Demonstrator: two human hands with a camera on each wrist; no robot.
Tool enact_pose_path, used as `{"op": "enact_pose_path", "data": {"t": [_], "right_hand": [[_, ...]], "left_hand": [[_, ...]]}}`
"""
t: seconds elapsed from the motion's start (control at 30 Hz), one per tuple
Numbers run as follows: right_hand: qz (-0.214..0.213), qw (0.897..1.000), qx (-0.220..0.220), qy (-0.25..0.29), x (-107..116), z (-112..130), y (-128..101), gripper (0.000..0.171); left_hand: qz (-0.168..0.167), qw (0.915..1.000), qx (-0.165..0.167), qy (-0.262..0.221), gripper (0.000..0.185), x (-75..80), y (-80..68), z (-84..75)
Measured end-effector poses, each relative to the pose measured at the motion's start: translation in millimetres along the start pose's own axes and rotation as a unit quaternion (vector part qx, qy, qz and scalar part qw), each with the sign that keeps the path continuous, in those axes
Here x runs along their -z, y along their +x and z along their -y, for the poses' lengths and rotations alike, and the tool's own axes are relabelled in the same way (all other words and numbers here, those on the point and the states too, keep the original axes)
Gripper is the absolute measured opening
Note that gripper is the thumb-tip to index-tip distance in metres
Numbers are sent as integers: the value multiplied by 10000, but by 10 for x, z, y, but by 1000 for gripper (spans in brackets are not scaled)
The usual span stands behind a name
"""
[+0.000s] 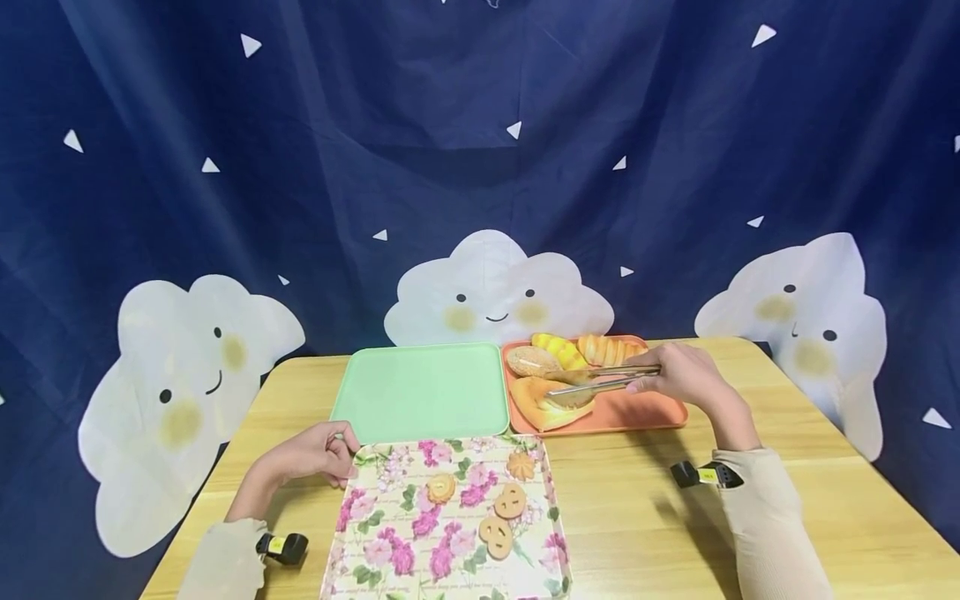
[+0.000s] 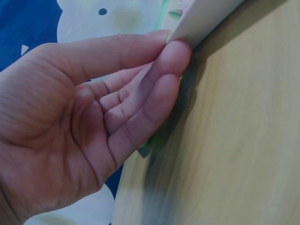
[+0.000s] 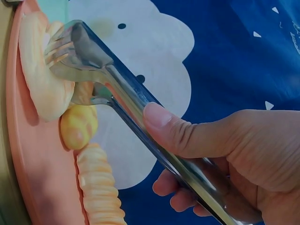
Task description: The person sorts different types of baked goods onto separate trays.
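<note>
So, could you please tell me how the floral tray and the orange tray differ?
The floral tray is patterned; the orange tray is plain. The floral tray holds cookies, the orange tray breads. The left hand pinches the floral tray; neither hand grips the orange tray. Both have raised rims.

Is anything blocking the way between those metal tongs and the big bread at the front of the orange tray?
Nothing visible does: the metal tongs in the right hand reach over the big bread, though whether they touch it is unclear. The speckled roll lies behind that bread.
</note>
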State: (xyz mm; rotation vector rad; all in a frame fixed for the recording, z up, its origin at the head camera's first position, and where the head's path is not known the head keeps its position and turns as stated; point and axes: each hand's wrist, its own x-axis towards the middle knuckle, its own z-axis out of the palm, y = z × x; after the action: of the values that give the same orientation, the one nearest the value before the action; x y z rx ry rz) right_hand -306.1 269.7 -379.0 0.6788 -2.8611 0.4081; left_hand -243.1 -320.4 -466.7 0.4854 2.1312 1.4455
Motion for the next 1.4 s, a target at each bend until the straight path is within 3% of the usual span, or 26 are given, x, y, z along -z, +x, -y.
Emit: {"op": "enact_pose_path", "data": {"t": [0.83, 1.4], "right_hand": [[394, 9991, -3, 132, 43, 66, -21, 30], [109, 9996, -55, 270, 26, 108, -16, 42]], "left_hand": [[-70, 9997, 51, 221, 30, 0, 14, 36], [-111, 9995, 41, 287, 30, -12, 9, 38]]}}
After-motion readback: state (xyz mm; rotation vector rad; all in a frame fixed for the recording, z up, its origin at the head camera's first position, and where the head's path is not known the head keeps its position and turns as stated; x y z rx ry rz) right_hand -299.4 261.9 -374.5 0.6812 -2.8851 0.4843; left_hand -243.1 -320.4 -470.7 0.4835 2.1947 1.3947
